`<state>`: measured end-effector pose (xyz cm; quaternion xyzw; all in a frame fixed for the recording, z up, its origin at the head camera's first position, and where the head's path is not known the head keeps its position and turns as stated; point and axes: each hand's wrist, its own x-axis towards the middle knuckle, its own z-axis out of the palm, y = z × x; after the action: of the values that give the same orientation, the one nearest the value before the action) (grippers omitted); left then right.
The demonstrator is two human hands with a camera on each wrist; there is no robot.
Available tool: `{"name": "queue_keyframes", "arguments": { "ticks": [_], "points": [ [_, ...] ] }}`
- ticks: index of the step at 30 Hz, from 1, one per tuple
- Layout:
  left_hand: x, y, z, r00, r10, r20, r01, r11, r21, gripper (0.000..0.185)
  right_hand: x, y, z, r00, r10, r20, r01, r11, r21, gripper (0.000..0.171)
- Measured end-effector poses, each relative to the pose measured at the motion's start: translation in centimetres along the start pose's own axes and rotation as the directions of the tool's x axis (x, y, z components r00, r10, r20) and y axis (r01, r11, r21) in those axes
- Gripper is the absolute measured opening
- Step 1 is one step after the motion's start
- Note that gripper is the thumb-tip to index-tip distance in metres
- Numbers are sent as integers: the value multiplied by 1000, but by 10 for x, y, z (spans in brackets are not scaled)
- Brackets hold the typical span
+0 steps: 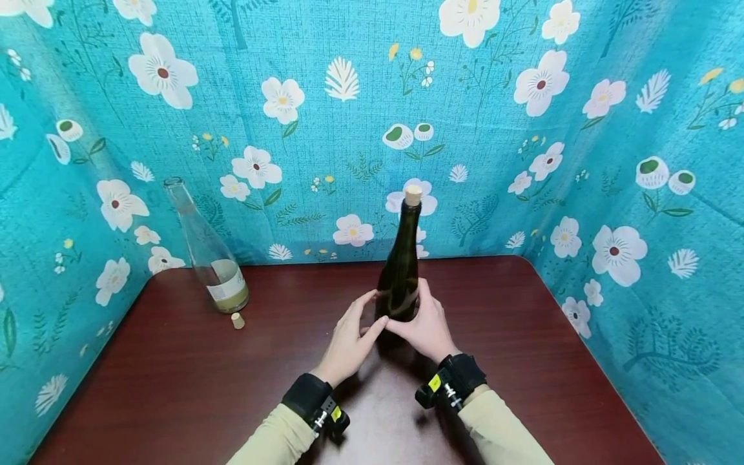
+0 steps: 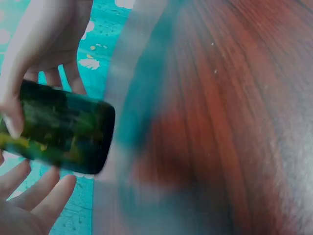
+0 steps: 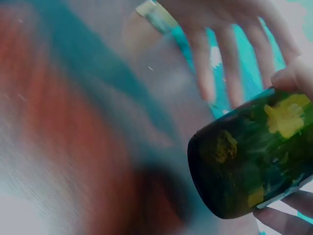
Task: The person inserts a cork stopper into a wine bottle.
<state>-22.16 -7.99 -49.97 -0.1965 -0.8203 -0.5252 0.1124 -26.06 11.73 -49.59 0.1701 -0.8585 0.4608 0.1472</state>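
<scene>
dark green bottle (image 1: 400,271) stands upright on the table (image 1: 523,361), between both hands, just ahead of the wrists. glass is near-black green, slim tall neck, pale cork (image 1: 413,194) seated in the mouth and sticking out a bit. in the right wrist view the bottle (image 3: 254,161) shows yellowish patches through the glass, round base edge visible; can't tell if they are label or reflections, view is blurred.

right hand (image 1: 427,326) wraps the lower body of the bottle from the right side, thumb on the near face, fingers curled round the back. that's a real grip. left wrist view shows it too, fingers around the bottle (image 2: 58,129).

left hand (image 1: 349,342) sits at the bottle's left, fingers fairly straight, fingertips touching the glass low down, not closed round it. left wrist view shows its fingers (image 2: 36,188) spread and loose just beside the base.

off to the far left of the left hand: clear bottle (image 1: 209,252), uncorked, leaning in the wide-angle view, a little pale liquid at the bottom, pale label. a loose cork (image 1: 237,320) lies on the table just beside its base, on the side toward the hands.

teal floral cloth (image 1: 325,116) hangs behind and to both sides of the table.
</scene>
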Motion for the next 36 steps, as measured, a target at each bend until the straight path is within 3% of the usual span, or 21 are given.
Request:
{"name": "queue_keyframes", "arguments": {
  "ticks": [4, 12, 17, 25, 28, 31, 33, 36],
  "points": [
    [-2, -1, -3, 999, 24, 25, -26, 995, 101, 49, 12, 11, -19, 997, 36, -70, -38, 999, -24, 87],
    [-9, -10, -19, 997, -67, 31, 60, 983, 174, 49, 39, 35, -68, 976, 76, -203, -90, 994, -61, 82],
    [-16, -15, -34, 992, -128, 14, 123, 972, 198, 50, 49, 51, -101, 960, 146, -239, -166, 984, -68, 82],
    [-24, -26, -54, 990, -137, -30, 140, 961, 239, 50, 60, 81, -148, 939, 241, -247, -263, 963, -59, 91],
    [-27, -28, -64, 987, -139, -79, 156, 947, 281, 52, 58, 87, -158, 933, 275, -232, -294, 954, -53, 89],
    [-25, -31, -76, 978, -109, -179, 162, 934, 317, 54, 52, 92, -162, 926, 305, -221, -324, 944, -54, 89],
    [-23, -33, -86, 965, -75, -253, 158, 932, 327, 54, 48, 98, -162, 922, 319, -217, -339, 939, -61, 89],
    [-20, -32, -104, 930, -8, -367, 141, 931, 336, 54, 41, 108, -160, 918, 335, -213, -361, 928, -93, 87]
  ]
}}
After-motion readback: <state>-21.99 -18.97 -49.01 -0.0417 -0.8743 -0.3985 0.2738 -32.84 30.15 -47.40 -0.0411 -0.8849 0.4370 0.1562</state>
